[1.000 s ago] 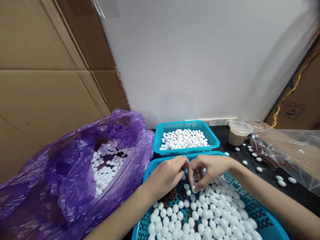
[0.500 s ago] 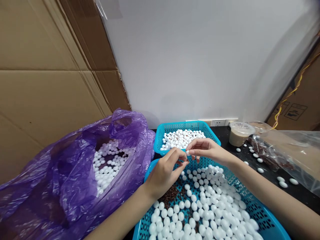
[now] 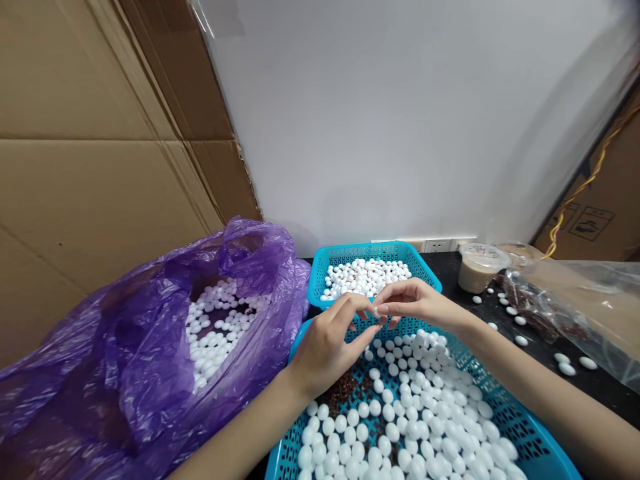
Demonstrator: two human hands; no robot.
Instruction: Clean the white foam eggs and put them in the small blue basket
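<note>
Right grip [image 3: 425,305] pinches a small white ball [image 3: 377,313] beside the left grip [image 3: 325,343], whose closure I cannot tell.

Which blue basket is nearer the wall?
The far basket, beyond the left hand and right hand; the near basket sits in front, with a brown heap beside its white balls.

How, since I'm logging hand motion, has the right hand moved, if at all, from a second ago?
Yes: judged against the far blue basket, the right hand has moved up in the picture, now overlapping that basket's near rim.
</note>
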